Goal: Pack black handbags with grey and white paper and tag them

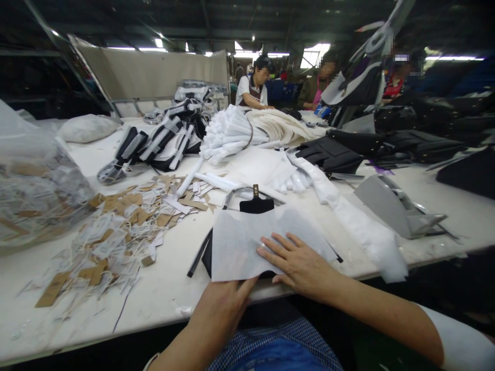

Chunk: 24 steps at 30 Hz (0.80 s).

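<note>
A white sheet of thin paper or fabric (240,242) lies over a black bag (257,206) at the table's near edge. The bag's black flap with a brass-coloured clasp shows above the sheet, and its grey-wrapped handle (232,196) arches behind. Dark strap ends stick out on both sides. My right hand (301,263) rests flat on the sheet's right part with fingers spread. At the sheet's lower left edge is my left hand (226,304), its fingertips partly hidden there, so its grip is unclear.
Loose tags with strings (116,232) cover the table's left side, beside a clear plastic bag (34,180) of tags. Behind are wrapped handles (166,139), white rolls (228,134) and black bag pieces (328,152). White padding (356,221) lies right. Co-workers (253,87) work across the table.
</note>
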### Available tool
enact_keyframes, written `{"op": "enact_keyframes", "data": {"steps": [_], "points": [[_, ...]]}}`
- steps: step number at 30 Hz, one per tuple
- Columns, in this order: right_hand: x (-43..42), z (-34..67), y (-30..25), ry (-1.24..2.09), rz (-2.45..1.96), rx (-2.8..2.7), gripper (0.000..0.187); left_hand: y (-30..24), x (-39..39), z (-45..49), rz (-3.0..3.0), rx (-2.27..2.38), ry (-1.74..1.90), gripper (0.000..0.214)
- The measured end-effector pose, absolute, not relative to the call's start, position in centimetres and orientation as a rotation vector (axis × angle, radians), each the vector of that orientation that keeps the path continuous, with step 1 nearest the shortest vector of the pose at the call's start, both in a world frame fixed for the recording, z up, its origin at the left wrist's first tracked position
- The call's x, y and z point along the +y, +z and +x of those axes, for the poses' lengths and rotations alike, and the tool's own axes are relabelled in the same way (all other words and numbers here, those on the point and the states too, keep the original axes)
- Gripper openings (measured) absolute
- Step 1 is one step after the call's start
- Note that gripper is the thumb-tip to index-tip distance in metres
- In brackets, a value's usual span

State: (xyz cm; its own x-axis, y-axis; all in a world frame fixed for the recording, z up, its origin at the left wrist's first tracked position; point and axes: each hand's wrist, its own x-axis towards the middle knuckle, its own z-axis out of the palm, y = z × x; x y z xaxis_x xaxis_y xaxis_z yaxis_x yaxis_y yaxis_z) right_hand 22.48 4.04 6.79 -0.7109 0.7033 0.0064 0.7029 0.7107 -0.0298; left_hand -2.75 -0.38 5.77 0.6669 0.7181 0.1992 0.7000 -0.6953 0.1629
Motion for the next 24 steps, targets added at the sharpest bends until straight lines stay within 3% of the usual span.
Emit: {"op": "enact_keyframes", "data": {"steps": [3,7,13,18,24], "points": [[4.1,22.4,6.6,0.050,-1.174,-2.882,0.066,9.8,-1.4,-2.4,2.796,1.180,0.568,0.026],[4.1,22.2,6.5,0.065,-1.166,-2.868,0.066,12.1,1.4,-0.8,2.732,1.050,0.775,0.024],[4.3,22.7,6.6,0.306,-1.198,-2.823,0.072,6.2,8.0,-1.3,2.782,0.928,0.415,0.042],[6.3,23.5,7.0,0.630,-1.226,-2.643,0.049,4.0,7.8,-2.7,2.754,0.960,0.454,0.047],[9.2,23.9,8.4,0.505,-1.161,-2.838,0.043,4.6,7.4,-2.5,2.721,0.981,0.426,0.043]]}}
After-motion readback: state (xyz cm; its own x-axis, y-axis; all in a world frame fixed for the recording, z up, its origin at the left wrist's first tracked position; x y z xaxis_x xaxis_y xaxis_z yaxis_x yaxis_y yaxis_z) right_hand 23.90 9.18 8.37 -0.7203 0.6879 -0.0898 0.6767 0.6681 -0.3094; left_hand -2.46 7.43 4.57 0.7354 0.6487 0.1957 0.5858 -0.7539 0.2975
